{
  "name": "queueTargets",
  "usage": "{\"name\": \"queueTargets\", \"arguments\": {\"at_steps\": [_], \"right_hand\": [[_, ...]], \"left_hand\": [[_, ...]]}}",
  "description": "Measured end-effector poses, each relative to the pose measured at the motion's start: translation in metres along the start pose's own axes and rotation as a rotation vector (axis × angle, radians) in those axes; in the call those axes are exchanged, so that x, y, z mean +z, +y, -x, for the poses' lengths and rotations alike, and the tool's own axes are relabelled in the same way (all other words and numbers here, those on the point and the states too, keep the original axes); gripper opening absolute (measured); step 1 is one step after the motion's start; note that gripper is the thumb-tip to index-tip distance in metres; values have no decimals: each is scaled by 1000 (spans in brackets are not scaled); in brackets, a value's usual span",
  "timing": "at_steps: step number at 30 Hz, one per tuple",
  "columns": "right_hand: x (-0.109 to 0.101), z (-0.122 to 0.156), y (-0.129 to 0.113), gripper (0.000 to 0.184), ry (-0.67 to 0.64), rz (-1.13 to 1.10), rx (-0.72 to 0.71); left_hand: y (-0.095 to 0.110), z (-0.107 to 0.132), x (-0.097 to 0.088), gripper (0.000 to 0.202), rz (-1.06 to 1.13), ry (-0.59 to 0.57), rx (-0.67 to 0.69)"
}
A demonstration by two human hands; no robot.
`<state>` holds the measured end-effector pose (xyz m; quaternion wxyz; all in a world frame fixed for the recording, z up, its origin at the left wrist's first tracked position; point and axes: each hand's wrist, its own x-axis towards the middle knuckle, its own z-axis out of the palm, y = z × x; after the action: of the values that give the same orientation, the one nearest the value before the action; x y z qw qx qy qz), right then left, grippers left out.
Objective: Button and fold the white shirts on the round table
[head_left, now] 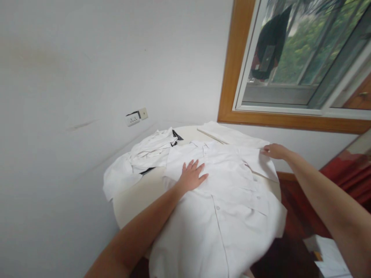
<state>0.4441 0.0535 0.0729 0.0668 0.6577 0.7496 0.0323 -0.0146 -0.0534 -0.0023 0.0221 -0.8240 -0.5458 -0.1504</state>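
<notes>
A white button-up shirt (pixel 226 208) lies spread front-up on a round cream table (pixel 136 197), its hem hanging over the near edge. My left hand (pixel 191 176) rests flat on the shirt's upper left chest, fingers spread. My right hand (pixel 274 151) is at the far right, its fingers closed on the edge of the shirt's right sleeve (pixel 259 162).
A crumpled white garment with black trim (pixel 145 158) lies on the table's left side. Another folded white cloth (pixel 228 135) sits at the back by the wall. A wall socket (pixel 136 116) is behind the table; a wood-framed window (pixel 290 77) is at the upper right.
</notes>
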Motion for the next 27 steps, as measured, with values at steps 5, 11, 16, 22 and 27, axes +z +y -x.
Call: {"name": "queueTargets", "arguments": {"at_steps": [5,11,16,22,27], "right_hand": [[-40,11,-19,40,188,-240,-158],[-82,0,-121,28,301,-295,-264],[-49,-12,-239,21,175,-371,-191],[-23,-7,-259,19,195,-301,-306],[-25,-6,-178,25,201,-334,-333]], "left_hand": [[-2,-1,1,62,-4,-13,-3],[-2,-1,2,61,1,-8,5],[-6,-5,2,60,50,92,-9],[-24,-16,-19,38,212,389,-56],[-43,-20,-31,33,241,446,-13]]}}
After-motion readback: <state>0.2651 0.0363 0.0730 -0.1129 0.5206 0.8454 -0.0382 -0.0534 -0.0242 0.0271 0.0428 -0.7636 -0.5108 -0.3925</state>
